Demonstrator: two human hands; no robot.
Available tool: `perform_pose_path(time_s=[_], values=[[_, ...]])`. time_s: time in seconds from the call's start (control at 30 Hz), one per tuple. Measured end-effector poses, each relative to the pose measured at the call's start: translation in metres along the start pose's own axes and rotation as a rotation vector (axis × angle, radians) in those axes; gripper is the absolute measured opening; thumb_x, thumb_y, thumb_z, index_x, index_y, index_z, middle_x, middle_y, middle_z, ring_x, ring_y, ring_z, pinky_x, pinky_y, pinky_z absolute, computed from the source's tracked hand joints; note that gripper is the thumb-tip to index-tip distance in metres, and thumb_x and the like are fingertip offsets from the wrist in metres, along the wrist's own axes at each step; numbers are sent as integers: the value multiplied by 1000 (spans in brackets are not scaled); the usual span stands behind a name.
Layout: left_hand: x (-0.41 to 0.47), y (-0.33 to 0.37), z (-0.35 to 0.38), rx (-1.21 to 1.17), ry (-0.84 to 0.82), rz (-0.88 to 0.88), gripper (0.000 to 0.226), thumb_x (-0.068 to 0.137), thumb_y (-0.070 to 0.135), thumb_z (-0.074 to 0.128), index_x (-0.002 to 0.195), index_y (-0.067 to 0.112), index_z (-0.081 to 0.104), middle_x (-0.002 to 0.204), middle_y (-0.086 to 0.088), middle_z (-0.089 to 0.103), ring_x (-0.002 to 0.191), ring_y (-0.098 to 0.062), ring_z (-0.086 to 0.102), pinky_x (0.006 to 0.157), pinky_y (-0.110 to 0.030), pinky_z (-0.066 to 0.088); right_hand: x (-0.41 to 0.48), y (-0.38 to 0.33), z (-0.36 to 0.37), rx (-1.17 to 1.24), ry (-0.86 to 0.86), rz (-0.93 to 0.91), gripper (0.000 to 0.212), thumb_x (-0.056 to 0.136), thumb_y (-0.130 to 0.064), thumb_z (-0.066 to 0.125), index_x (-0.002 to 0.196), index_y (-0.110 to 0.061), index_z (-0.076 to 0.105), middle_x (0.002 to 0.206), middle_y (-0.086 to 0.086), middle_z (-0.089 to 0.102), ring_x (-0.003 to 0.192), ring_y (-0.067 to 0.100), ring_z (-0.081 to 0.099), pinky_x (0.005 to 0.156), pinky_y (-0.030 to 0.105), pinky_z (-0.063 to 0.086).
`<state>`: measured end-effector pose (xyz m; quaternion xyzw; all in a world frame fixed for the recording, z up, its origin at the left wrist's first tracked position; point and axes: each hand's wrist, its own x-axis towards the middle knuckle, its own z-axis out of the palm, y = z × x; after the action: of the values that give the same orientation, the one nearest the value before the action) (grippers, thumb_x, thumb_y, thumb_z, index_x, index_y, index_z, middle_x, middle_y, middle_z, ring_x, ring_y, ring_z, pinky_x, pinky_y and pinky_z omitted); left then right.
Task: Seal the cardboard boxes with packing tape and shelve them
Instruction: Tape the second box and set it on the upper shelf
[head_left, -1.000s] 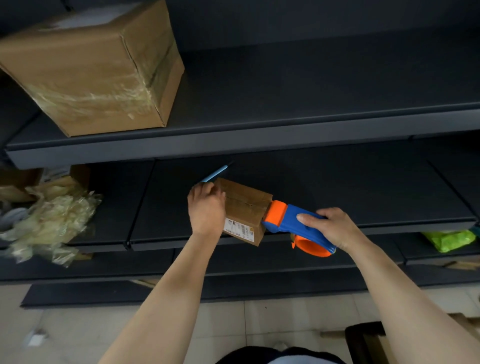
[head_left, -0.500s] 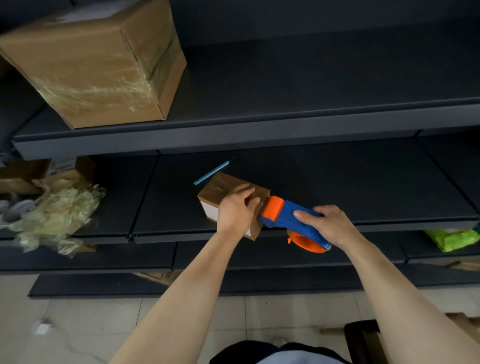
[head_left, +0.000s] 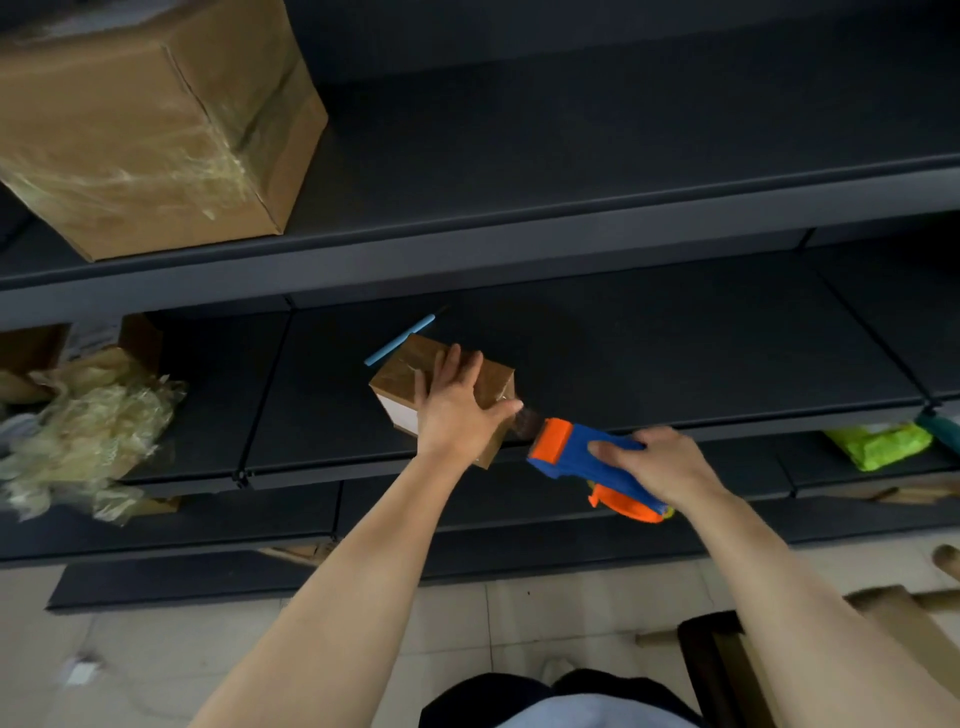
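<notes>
A small cardboard box (head_left: 397, 376) rests on the middle dark shelf (head_left: 675, 374) near its front edge. My left hand (head_left: 454, 405) lies flat on the box's top with fingers spread, pressing it down. A blue and orange tape dispenser (head_left: 582, 454) sits just right of the box, gripped by my right hand (head_left: 657, 462). A short strip of clear tape (head_left: 524, 422) runs from the box's right end to the dispenser's orange head. On the upper shelf at the left stands a large taped cardboard box (head_left: 150, 119).
A blue pen (head_left: 399, 340) lies on the shelf behind the small box. Crumpled plastic wrap (head_left: 88, 431) and an open carton fill the shelf's left end. A green packet (head_left: 878, 446) lies on a lower shelf at right. A dark stool (head_left: 711, 654) stands on the tiled floor.
My left hand slid from the box's left end onto its top and now lies flat. The dispenser pulled away to the right and down, drawing tape off the box's right end.
</notes>
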<state>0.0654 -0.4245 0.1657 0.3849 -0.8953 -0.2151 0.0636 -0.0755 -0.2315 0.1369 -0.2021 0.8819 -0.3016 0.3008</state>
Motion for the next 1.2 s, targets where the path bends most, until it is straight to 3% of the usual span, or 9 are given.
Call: perform_pose_path(time_s=[0.07, 0.27, 0.37, 0.47, 0.67, 0.93, 1.07, 1.13, 1.2], values=[[3, 0, 1, 70, -1, 7, 73, 89, 56, 50, 150, 26, 22, 159, -1, 9, 146, -18, -1, 116, -45, -8, 3, -16, 12, -46, -4, 11, 46, 71, -65, 66, 86, -22, 67, 89, 4, 66, 86, 24, 63, 75, 34, 50], [4, 6, -9, -42, -17, 3, 57, 91, 38, 57, 144, 26, 38, 156, -1, 24, 146, -23, 6, 117, -48, -5, 2, -36, 21, -102, -51, 27, 56, 75, -68, 60, 97, -17, 63, 91, 4, 61, 86, 23, 59, 71, 34, 47], [1, 5, -20, -199, 15, 15, 51, 88, 32, 63, 137, 26, 49, 150, 2, 36, 142, -18, 22, 117, -44, 18, -5, -37, 18, -6, -69, 21, 53, 75, -65, 63, 87, -13, 66, 82, 3, 65, 76, 19, 62, 65, 34, 48], [3, -1, -42, -399, 25, -34, 46, 84, 30, 69, 128, 29, 57, 135, 9, 53, 115, -5, 51, 86, -19, 44, -13, -44, 8, 62, -60, 8, 50, 73, -63, 67, 83, -14, 66, 78, 2, 66, 69, 16, 63, 54, 28, 44], [6, -12, -67, -781, 38, -130, 35, 76, 20, 78, 110, 26, 69, 92, 11, 73, 81, 0, 68, 60, -8, 47, -26, -76, -22, -63, -27, -53, 53, 70, -66, 67, 66, -14, 58, 60, 1, 60, 49, 13, 56, 45, 22, 33], [8, -32, -75, -1150, 73, -314, 17, 78, 13, 76, 94, 19, 73, 80, -1, 75, 71, -13, 72, 54, -19, 53, -46, -121, -36, -210, 92, -117, 56, 69, -69, 63, 68, -13, 59, 62, 1, 58, 54, 16, 56, 47, 26, 32], [15, -43, -72, -872, 240, -303, 20, 89, 16, 64, 109, 20, 69, 100, 8, 67, 91, -8, 63, 67, -13, 45, -48, -146, -11, -219, 76, -156, 59, 72, -71, 58, 79, -13, 56, 71, 2, 58, 63, 17, 57, 49, 27, 32], [11, -46, -68, -529, 324, -179, 24, 94, 20, 57, 116, 20, 66, 114, 7, 60, 101, -9, 57, 79, -17, 42, -46, -155, -4, -237, 95, -182, 59, 73, -72, 57, 78, -13, 52, 69, 1, 54, 61, 16, 53, 48, 27, 31], [8, -46, -62, -429, 317, -53, 26, 92, 22, 60, 116, 16, 67, 127, 5, 57, 114, -9, 53, 94, -25, 41, -43, -160, -3, -247, 125, -189, 60, 72, -73, 57, 78, -14, 53, 69, 1, 54, 61, 16, 52, 47, 26, 29]])
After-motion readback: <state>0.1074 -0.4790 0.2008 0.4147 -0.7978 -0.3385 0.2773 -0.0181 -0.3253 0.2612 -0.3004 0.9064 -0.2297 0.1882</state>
